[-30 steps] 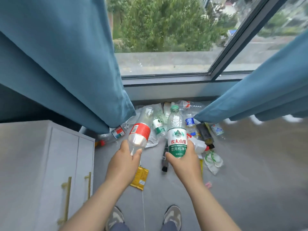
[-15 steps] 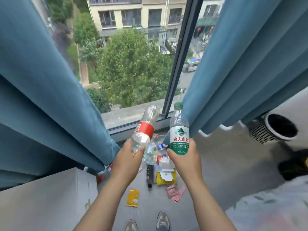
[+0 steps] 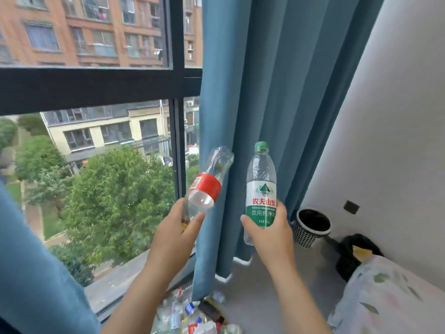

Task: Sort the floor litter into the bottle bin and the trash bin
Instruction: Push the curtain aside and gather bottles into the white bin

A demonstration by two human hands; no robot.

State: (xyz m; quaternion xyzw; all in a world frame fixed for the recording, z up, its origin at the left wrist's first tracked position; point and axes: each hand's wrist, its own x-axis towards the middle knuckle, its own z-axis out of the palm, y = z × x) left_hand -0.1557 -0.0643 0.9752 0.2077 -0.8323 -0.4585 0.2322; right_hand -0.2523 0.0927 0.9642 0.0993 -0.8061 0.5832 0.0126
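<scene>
My left hand [image 3: 173,233] grips a crushed clear bottle with a red label [image 3: 206,186], tilted to the right. An upright clear bottle with a green cap and green-white label [image 3: 261,189] is held in my right hand [image 3: 269,233]. Both bottles are raised at chest height in front of the window and curtain. A white mesh bin with a dark inside [image 3: 311,226] stands on the floor by the far wall, to the right of my right hand. Beside it sits a black bin [image 3: 351,256] with something yellow in it. The litter pile [image 3: 192,314] lies on the floor below my arms.
A blue curtain [image 3: 265,92] hangs just behind the bottles, another blue curtain [image 3: 29,273] at the left. The window's dark frame [image 3: 96,85] crosses the view. A floral-patterned fabric [image 3: 390,297] fills the lower right. Grey floor [image 3: 277,285] runs toward the bins along the white wall [image 3: 397,141].
The view has swung up and to the right; the litter pile dropped to the bottom edge and the bins came closer to centre. Both hands still hold their bottles.
</scene>
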